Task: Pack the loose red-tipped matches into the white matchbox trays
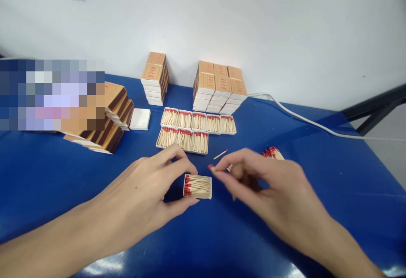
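In the head view, the left hand (146,185) is gripping a matchbox tray (209,181) on the desk (177,244) by its long sides; the right hand (272,185) is pinching a match (211,167). The tray is looking light and crushable, favouring gentle side pressure.

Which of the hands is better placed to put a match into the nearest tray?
Probably the right hand: it pinches at least one red-tipped wooden match beside the small open white cardboard tray. The left hand brackets that tray with thumb and fingers, apparently steadying it.
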`<action>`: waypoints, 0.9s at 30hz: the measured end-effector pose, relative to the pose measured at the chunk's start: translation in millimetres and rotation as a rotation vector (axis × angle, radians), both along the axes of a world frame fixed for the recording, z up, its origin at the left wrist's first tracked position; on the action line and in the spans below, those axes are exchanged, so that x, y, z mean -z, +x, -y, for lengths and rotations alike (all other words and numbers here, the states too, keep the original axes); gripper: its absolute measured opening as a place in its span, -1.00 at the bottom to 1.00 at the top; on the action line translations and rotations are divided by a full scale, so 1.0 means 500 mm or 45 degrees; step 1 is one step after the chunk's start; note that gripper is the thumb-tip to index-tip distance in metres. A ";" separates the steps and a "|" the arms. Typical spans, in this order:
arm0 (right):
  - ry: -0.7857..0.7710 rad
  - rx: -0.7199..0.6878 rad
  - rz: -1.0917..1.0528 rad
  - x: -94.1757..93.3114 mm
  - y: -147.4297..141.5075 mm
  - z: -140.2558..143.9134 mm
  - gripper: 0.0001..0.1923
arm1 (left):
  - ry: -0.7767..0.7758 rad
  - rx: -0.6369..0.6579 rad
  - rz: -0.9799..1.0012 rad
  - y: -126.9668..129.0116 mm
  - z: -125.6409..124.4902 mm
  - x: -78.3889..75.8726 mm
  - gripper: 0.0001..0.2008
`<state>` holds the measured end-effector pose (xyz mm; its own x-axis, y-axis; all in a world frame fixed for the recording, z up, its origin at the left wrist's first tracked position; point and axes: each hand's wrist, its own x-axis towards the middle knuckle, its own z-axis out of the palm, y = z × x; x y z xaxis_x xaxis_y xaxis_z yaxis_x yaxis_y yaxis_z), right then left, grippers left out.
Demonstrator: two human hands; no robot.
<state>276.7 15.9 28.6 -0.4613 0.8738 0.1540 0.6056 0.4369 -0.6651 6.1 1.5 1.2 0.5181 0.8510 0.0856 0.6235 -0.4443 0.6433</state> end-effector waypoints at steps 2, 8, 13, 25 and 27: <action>-0.014 -0.111 -0.010 0.009 -0.023 0.015 -0.93 | 0.028 0.018 0.003 0.005 0.002 0.003 -0.78; 0.189 -0.211 0.150 0.044 -0.031 0.018 -0.91 | 0.067 0.049 0.003 0.002 0.005 0.007 -0.81; 0.212 -0.289 0.213 0.046 -0.025 0.011 -0.90 | 0.095 0.048 0.011 0.001 0.005 0.008 -0.76; 0.040 0.013 0.368 -0.031 0.067 -0.021 -0.82 | 0.252 0.005 -0.069 0.000 0.007 0.011 -0.70; 0.057 0.018 0.424 -0.029 0.075 -0.023 -0.74 | 0.289 0.003 -0.103 -0.001 0.003 0.012 -0.68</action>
<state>313.9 27.4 43.1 -0.4806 0.8762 0.0356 0.7925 0.4513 -0.4101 5.4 -0.2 -4.9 0.5332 0.8134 0.2323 0.6678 -0.5733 0.4747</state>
